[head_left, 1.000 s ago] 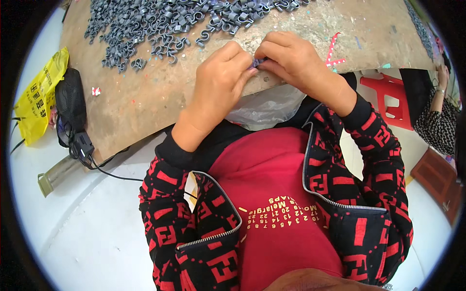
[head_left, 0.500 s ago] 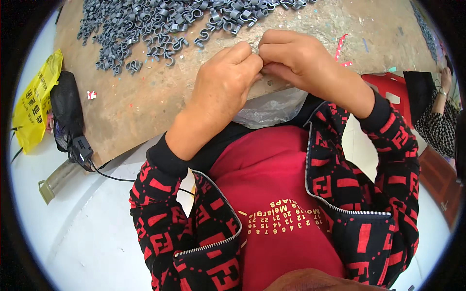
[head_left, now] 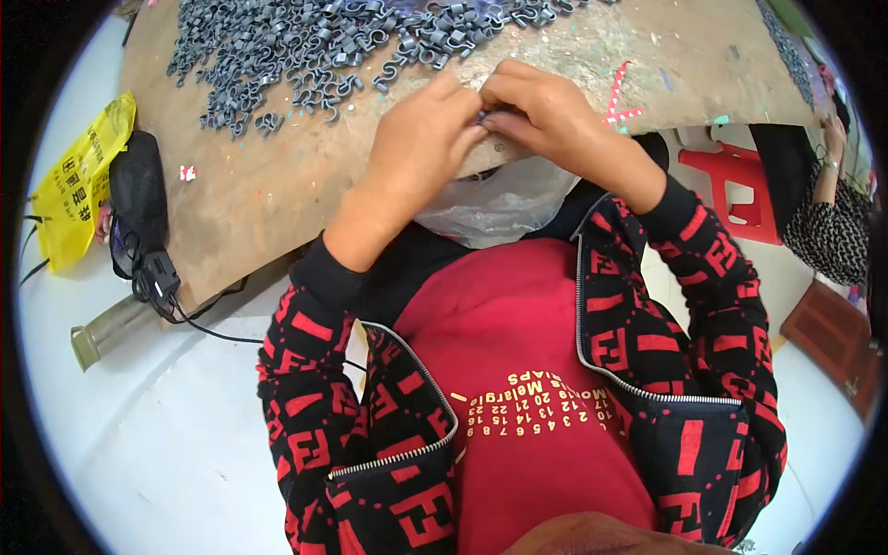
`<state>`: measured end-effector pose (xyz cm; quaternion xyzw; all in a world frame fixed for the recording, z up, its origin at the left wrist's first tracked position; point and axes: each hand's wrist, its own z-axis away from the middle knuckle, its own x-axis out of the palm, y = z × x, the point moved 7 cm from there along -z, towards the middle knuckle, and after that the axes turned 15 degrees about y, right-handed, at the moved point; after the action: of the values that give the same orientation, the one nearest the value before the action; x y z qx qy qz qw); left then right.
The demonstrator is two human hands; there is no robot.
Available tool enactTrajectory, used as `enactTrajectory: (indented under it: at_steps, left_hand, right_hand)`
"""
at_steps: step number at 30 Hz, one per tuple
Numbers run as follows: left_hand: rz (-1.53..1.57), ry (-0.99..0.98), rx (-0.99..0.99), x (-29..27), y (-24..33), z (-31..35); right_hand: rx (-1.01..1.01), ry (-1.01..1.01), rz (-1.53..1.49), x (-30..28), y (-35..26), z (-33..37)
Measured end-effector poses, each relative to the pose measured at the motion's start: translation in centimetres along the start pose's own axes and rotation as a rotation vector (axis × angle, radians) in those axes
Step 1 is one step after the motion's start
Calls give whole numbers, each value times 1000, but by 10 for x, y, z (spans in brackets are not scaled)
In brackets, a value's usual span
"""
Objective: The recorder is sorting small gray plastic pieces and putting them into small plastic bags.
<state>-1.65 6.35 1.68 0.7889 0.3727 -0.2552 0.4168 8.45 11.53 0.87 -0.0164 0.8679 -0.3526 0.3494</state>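
Close together over the table's near edge, my left hand (head_left: 424, 134) and my right hand (head_left: 544, 109) meet at the fingertips. Both are closed in a pinch. A small dark grey piece (head_left: 482, 117) peeks out between them, mostly covered by the fingers; its shape cannot be made out, though its colour is like the clips nearby. Beyond my hands lies a large heap of grey S-shaped plastic clips (head_left: 305, 55), with a few loose ones at its near edge. Under my hands, a clear plastic bag (head_left: 499, 205) hangs between the table edge and my lap.
The worn wooden table (head_left: 250, 194) carries red dotted strips (head_left: 617, 92) on the right. At its left corner hang a yellow bag (head_left: 83, 190) and a black mesh pouch (head_left: 139, 199) with a cable. A red stool (head_left: 740, 190) and another person's arm (head_left: 832, 148) are at the right.
Both hands have shifted slightly left in the picture, still pinched together. The whole view has moved a little, bringing more of the red stool into sight.
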Motion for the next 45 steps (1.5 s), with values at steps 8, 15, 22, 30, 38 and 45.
enactTrajectory:
  at_steps: [8,15,22,30,38,45]
  left_hand:
    - [225,199,-262,-46,25,57]
    - [248,284,-430,-65,-6,51]
    - [-13,421,-260,-68,-58,-15]
    - [-451,417,-167,-48,-114,-66]
    - [-298,462,-212,-48,-119,-56]
    - [162,547,-344,-46,-115,-48]
  right_hand:
    - [328,85,-215,-21,-26,75]
    - [281,-94,-30,21,-1,95]
    - [252,-250,-303,-1,-26,-25]
    - [-36,293,447,-3,46,-93]
    - [-66,212,364,-2,58,-96]
    - [348,202,-338,-10,78,-80]
